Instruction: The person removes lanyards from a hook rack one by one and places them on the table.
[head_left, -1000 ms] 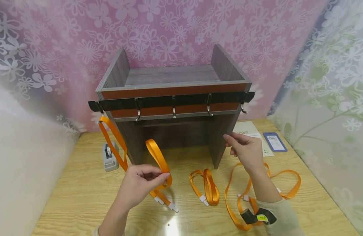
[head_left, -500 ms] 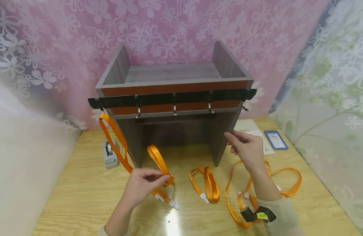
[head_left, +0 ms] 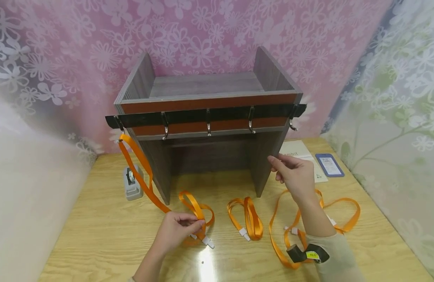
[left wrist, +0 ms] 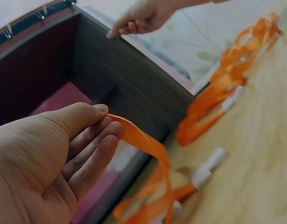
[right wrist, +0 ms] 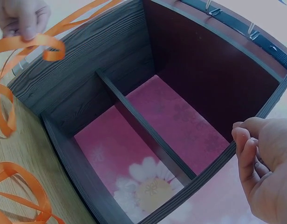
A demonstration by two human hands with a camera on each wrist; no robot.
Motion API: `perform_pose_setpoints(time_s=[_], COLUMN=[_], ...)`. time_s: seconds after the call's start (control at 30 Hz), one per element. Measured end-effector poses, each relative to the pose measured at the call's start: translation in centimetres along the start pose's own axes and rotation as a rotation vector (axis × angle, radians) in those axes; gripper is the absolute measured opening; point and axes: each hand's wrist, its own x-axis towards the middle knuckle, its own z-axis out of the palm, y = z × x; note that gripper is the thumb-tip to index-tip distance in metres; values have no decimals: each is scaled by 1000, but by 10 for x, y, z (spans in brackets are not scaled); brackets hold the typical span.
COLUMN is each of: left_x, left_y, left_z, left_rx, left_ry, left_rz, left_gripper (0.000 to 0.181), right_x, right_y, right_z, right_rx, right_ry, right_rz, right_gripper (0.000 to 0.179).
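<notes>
My left hand pinches a strip of an orange lanyard between thumb and fingers, low over the table in front of the shelf. Its loop lies beyond the fingers and a white clip shows below. A second orange strap hangs from the leftmost hook and runs down behind this hand. My right hand holds the front edge of the shelf's right side panel with thumb and curled fingers. In the right wrist view, the right fingertips are right at that edge.
Silver hooks line a black rail on the grey wooden shelf. A folded lanyard lies front centre and looser ones under the right forearm. A grey tape dispenser, a paper and a blue card holder flank the shelf.
My left hand has lowered slightly and moved right, and the lanyard's loop has sunk toward the table. My right hand has stayed at the panel edge.
</notes>
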Motion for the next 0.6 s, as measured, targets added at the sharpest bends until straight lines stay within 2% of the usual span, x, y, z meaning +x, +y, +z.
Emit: perform_pose_setpoints(time_s=[0.2,0.6], left_x=[-3,-8], left_y=[-21,-38], left_z=[3,12], left_rx=[1,45], left_ry=[-4,8], left_rz=[13,11], left_gripper=[17,14], right_x=[0,0], right_y=[0,2], right_z=[0,0], right_rx=[-18,-15], right_ry=[-5,13], right_rz=[1,-8], right_gripper=[40,35])
